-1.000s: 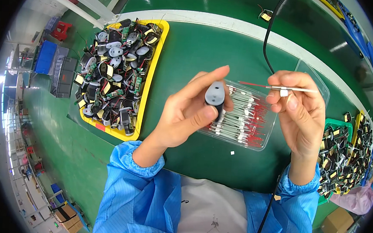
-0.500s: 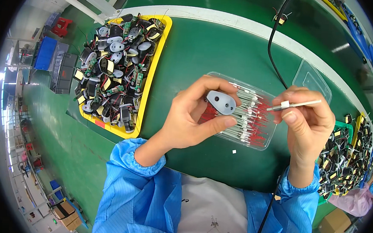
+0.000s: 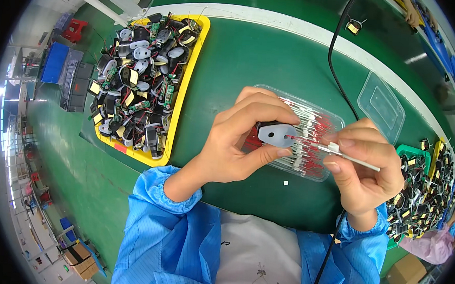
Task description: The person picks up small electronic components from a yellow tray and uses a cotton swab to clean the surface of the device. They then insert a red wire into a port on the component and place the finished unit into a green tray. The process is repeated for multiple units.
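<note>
My left hand grips a small black housing with a grey oval end cap, its holed face turned to the right. Between the thumb and fingers of my right hand is a thin white cable with a small white connector and a red wire end. That red end reaches the right-hand hole of the cap; how deep it sits I cannot tell. Beneath both hands lies a clear plastic box full of similar white cables with red ends.
At the left stands a yellow tray heaped with similar housings, wires and green boards. A clear lid lies at the back right, near a black cord. More housings fill a green bin on the right. A white scrap lies on the green table.
My right hand has come left and down, bringing the cable's red end to the cap. My left hand has turned the housing so its holes face differently.
</note>
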Tool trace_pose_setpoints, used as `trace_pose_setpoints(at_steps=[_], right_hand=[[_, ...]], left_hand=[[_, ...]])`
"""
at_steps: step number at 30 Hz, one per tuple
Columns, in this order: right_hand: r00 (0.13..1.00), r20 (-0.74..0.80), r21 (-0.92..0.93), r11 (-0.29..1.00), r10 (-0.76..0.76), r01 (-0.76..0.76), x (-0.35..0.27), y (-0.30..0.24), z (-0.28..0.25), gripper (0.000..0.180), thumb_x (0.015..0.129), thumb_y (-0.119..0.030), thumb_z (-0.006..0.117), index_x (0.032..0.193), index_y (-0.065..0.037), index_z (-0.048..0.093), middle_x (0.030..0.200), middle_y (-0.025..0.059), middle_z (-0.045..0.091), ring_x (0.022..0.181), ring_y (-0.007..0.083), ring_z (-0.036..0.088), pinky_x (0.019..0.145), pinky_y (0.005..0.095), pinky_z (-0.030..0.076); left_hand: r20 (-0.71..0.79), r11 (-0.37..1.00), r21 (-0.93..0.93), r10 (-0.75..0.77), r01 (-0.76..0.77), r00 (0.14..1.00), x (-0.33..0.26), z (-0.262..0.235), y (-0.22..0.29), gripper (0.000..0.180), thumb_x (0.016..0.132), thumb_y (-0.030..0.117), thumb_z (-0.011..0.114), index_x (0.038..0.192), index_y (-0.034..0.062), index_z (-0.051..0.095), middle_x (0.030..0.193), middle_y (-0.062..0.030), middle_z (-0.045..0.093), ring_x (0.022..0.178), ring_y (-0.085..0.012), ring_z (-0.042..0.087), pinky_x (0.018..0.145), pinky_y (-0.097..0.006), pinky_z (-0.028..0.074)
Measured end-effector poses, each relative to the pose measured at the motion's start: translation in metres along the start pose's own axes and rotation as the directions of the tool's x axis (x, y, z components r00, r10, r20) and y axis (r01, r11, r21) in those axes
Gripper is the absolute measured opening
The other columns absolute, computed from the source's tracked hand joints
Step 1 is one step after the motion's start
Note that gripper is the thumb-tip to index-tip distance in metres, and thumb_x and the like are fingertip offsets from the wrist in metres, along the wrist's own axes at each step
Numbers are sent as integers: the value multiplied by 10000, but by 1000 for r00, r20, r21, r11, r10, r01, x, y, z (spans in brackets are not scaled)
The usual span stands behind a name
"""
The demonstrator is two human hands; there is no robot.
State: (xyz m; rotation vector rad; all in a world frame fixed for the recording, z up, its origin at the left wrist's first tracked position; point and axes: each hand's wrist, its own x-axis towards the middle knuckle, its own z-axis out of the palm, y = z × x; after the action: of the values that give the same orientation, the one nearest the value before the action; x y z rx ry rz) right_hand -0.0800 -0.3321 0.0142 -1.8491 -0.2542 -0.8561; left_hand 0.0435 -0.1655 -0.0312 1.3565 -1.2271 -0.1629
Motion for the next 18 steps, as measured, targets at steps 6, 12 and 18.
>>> trace_pose_setpoints(at_steps=[6,12,18], right_hand=[[994,97,-112,992,-39,50,4,-9,-2,319,665,-3,788,910,14,586,802,173,655,650,235,622,579,318,479],[984,167,-156,984,-54,81,4,-14,-2,306,711,-3,750,944,-3,551,840,180,652,655,212,589,552,296,449],[982,172,-178,978,-83,114,4,-15,1,324,695,4,759,941,-4,549,843,176,653,649,213,588,541,296,453]], left_hand=[[-54,997,-36,-64,62,996,-1,4,4,386,674,73,776,1015,5,609,996,-108,639,948,-258,555,835,-362,434],[-104,989,-99,-117,107,988,-3,6,4,400,642,45,787,1006,10,625,1008,-94,635,958,-264,555,828,-356,441],[-107,991,-92,-106,96,989,-3,6,3,416,633,31,787,1014,9,622,1013,-92,633,957,-263,554,830,-352,441]])
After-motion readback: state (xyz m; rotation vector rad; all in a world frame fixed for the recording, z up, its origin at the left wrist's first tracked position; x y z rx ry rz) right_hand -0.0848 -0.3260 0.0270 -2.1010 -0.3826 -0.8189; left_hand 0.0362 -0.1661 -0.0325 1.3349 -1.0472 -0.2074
